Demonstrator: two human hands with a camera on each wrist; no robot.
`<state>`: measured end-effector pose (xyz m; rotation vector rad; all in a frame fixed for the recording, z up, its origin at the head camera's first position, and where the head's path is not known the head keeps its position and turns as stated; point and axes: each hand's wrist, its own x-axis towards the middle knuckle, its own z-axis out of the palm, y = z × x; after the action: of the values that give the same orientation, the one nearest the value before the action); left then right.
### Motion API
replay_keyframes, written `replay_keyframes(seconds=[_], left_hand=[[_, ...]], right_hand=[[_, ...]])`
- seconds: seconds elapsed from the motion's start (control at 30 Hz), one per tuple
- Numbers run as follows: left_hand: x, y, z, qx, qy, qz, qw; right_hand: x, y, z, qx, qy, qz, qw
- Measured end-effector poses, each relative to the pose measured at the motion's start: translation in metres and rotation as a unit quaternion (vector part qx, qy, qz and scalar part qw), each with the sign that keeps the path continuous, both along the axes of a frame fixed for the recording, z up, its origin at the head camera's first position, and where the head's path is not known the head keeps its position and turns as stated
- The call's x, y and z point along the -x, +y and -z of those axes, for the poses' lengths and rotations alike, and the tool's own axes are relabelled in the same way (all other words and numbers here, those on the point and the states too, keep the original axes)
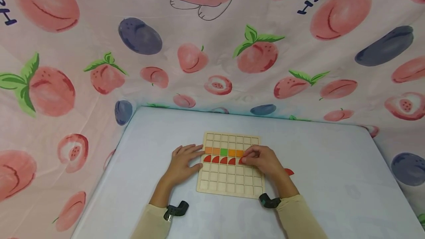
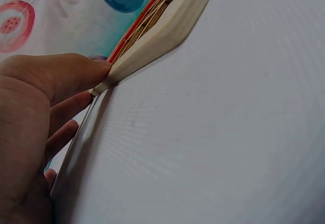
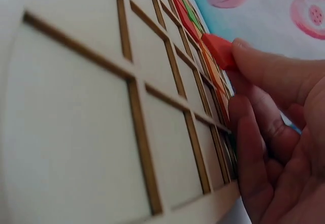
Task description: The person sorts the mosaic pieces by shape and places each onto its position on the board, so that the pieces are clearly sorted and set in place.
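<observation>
A wooden board (image 1: 229, 189) with a grid of square recesses lies flat on the table. My right hand (image 1: 267, 161) is over its right part and pinches a red quarter-circle piece (image 3: 218, 50) between thumb and fingers. In the head view that piece is at the right end of a row of red pieces (image 1: 224, 160) in the recesses. Directly above runs a row of orange squares (image 1: 216, 151) with one green square (image 1: 224, 152) among them. With fingers extended, my left hand (image 1: 182, 164) touches the board's left edge; its thumb (image 2: 84, 74) rests against the side.
Another red piece (image 1: 289, 172) lies on the white table (image 1: 332, 180) just right of my right forearm, partly hidden by it. Fruit-patterned cloth (image 1: 212, 58) hangs behind the table and along its left side. Dark wrist cameras (image 1: 178, 208) sit at both cuffs.
</observation>
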<state>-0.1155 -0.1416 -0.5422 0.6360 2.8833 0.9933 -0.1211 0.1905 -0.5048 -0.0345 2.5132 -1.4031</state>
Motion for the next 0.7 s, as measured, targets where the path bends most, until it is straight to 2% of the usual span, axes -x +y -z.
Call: replay_keyframes(seconds=[0.3,0.7], left_hand=[[-0.001,0.001,0.0,-0.009,0.02,0.0,0.9998],[0.001,0.001,0.0,0.007,-0.01,-0.003,0.9999]], right_hand=[[0.0,-0.009,0.003,-0.053,0.022,0.013,0.9983],[-0.001,-0.013,-0.001,-0.083,-0.002,0.022,0.9963]])
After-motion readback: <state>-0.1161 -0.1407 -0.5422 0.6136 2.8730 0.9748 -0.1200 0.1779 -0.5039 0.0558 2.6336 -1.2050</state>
